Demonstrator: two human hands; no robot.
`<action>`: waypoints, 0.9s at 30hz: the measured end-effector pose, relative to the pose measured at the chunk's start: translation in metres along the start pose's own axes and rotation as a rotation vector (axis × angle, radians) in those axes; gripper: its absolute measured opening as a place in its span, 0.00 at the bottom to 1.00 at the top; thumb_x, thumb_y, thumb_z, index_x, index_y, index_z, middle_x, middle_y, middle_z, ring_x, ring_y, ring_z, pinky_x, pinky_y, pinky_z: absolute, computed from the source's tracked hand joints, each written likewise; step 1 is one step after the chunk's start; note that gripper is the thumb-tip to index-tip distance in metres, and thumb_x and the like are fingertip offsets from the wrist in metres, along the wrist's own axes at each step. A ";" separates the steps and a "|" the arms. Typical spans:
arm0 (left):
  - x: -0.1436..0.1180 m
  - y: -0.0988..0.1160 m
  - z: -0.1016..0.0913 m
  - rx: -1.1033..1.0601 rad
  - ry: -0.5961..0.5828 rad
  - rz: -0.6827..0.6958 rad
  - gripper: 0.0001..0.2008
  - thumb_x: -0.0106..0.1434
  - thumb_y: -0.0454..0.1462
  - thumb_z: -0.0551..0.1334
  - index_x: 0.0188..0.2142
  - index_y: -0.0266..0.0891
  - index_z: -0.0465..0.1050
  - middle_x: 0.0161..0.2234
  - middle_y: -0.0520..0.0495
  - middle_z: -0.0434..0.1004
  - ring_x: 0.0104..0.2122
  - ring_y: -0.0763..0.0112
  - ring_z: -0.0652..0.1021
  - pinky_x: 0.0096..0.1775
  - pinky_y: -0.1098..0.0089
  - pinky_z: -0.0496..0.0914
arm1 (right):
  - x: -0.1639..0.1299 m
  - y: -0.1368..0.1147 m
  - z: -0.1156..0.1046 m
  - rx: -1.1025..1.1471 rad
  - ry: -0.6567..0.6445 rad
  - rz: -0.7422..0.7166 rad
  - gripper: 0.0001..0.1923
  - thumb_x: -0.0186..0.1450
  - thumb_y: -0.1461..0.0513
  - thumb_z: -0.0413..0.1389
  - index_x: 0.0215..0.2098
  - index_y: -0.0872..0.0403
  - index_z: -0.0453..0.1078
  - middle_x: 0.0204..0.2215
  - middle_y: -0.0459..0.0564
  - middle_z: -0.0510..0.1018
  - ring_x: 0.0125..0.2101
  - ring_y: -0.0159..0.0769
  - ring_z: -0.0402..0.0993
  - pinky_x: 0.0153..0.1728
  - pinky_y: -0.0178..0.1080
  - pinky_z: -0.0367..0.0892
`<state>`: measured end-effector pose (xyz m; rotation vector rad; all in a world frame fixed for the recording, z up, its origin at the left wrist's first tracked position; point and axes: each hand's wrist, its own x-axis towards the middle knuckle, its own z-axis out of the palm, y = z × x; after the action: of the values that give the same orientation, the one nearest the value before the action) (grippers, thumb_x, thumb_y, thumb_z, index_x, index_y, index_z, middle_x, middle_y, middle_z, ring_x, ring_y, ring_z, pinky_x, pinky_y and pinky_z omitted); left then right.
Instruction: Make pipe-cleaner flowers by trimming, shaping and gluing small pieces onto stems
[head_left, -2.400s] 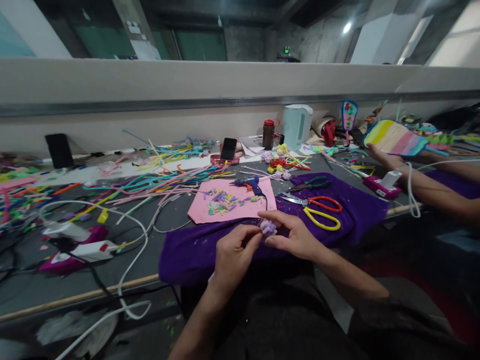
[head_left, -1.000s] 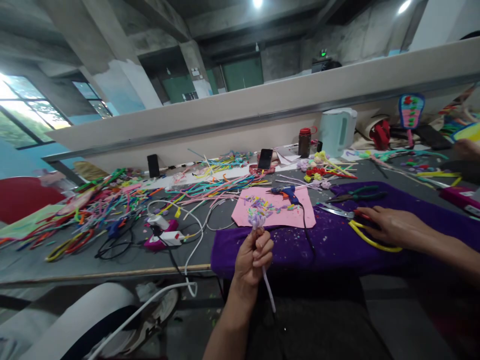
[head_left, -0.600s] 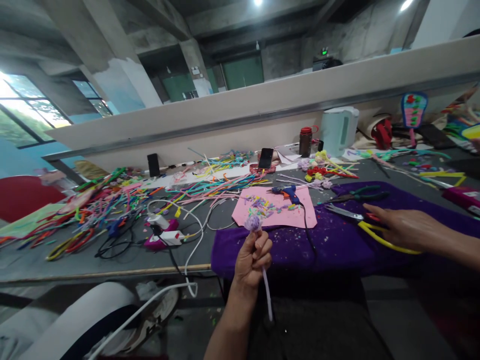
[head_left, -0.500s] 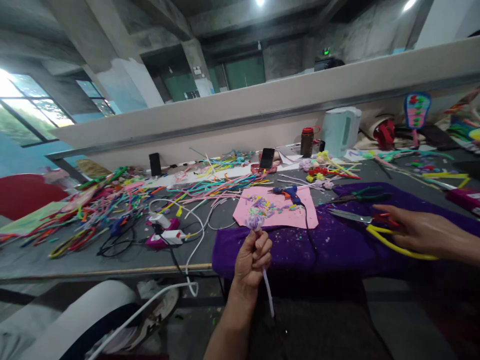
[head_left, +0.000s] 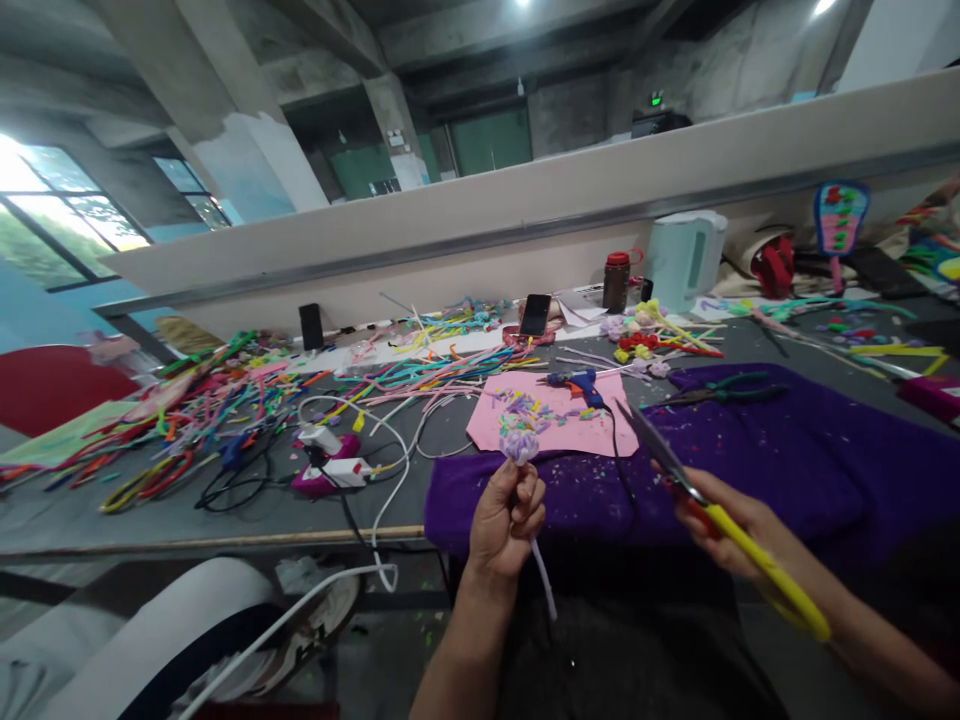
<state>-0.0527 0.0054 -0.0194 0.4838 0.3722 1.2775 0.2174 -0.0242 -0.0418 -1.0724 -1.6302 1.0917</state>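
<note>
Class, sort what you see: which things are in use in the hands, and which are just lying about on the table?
In use: left hand holds lilac flower; right hand holds scissors.

Lying about: glue gun, pliers, pink sheet, kettle, phone.

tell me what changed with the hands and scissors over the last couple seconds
The right hand let go of the purple flower, reached out to the purple cloth, took the scissors and lifted them toward the flower. The left hand keeps holding the flower upright by its stem.
</note>
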 end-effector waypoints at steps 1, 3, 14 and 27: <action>0.000 0.001 0.000 -0.003 0.009 -0.001 0.08 0.58 0.36 0.61 0.28 0.30 0.69 0.19 0.57 0.57 0.14 0.88 0.55 0.12 0.86 0.49 | 0.002 -0.002 0.011 0.043 -0.046 -0.008 0.33 0.55 0.54 0.58 0.57 0.51 0.59 0.29 0.48 0.68 0.25 0.32 0.66 0.23 0.31 0.64; -0.001 0.002 -0.001 -0.016 0.028 -0.006 0.08 0.58 0.36 0.61 0.28 0.30 0.69 0.18 0.57 0.57 0.14 0.88 0.55 0.12 0.86 0.49 | 0.007 -0.006 0.029 0.079 -0.074 -0.016 0.34 0.55 0.57 0.58 0.58 0.49 0.56 0.29 0.46 0.66 0.26 0.30 0.64 0.23 0.29 0.62; -0.001 -0.007 0.004 -0.220 0.027 -0.050 0.07 0.62 0.33 0.56 0.30 0.31 0.67 0.19 0.56 0.57 0.15 0.87 0.61 0.13 0.86 0.54 | 0.019 -0.024 0.064 0.073 0.032 -0.012 0.27 0.58 0.59 0.55 0.55 0.52 0.57 0.32 0.45 0.69 0.28 0.30 0.65 0.30 0.32 0.64; -0.008 -0.009 0.006 -0.339 0.015 -0.122 0.14 0.67 0.36 0.48 0.26 0.34 0.63 0.18 0.56 0.59 0.13 0.87 0.61 0.13 0.87 0.55 | 0.014 -0.032 0.078 -0.459 0.073 -0.149 0.37 0.51 0.60 0.61 0.58 0.48 0.53 0.43 0.50 0.70 0.39 0.40 0.69 0.39 0.42 0.66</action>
<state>-0.0443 -0.0047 -0.0193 0.1615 0.1883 1.1959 0.1342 -0.0342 -0.0262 -1.2380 -1.9181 0.5848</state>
